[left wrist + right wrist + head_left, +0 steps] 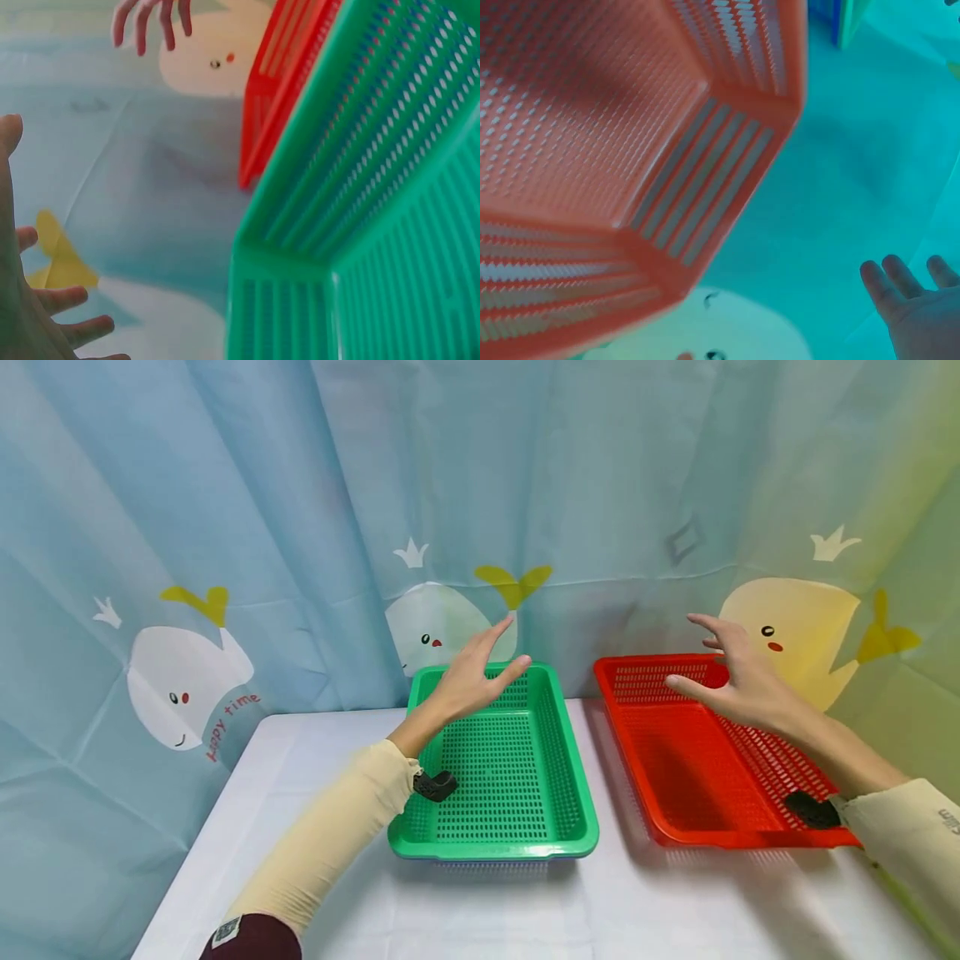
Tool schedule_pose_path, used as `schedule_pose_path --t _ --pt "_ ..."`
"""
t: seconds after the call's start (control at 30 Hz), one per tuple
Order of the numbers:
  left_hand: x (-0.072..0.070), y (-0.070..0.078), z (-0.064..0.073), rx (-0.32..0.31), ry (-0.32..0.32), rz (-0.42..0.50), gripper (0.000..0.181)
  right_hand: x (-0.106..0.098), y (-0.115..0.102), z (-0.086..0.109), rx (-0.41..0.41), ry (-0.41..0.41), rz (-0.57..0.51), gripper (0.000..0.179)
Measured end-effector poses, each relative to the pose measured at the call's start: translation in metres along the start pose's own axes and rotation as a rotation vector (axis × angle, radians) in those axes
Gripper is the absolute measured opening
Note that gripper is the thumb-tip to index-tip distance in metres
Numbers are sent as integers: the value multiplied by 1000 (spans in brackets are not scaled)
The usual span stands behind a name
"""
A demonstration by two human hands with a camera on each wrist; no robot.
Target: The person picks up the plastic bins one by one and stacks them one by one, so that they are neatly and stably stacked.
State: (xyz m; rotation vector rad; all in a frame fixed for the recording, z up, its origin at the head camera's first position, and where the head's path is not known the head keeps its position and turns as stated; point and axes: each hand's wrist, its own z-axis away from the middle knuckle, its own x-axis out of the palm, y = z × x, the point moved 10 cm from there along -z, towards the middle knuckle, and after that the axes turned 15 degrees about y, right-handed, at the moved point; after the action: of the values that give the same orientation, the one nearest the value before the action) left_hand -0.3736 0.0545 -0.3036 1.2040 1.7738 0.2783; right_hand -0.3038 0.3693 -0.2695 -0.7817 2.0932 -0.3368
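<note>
A green perforated plastic basket (491,760) stands in the middle of the table, with a bluish rim showing just beneath its own. Over its far left part hovers my left hand (472,677), fingers extended and thumb apart, holding nothing. To the right sits a red perforated basket (675,760). My right hand (738,681) is raised above its far end, fingers spread and likewise holding nothing. In the left wrist view, the green basket (360,180) fills the right side. The right wrist view shows the red basket (645,165) close up, with the right hand (926,315) at lower right.
Both baskets rest on a white-covered table (330,827). Behind the table hangs a light blue curtain (592,502) printed with whales, close to the baskets' far ends. A dark wrist camera (437,786) hangs beneath the left wrist, another (812,810) beneath the right.
</note>
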Motion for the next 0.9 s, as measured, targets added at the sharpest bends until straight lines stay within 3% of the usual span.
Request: schedule_pose_path --t 0.3,0.63,0.9 --pt "41 35 -5 18 -45 65 76 -33 37 18 96 17 72 94" --pt "75 62 -2 -36 -67 91 77 -55 70 33 161 31 108 92" --pt "115 76 2 -173 -117 203 83 -65 106 42 234 -8 186 93"
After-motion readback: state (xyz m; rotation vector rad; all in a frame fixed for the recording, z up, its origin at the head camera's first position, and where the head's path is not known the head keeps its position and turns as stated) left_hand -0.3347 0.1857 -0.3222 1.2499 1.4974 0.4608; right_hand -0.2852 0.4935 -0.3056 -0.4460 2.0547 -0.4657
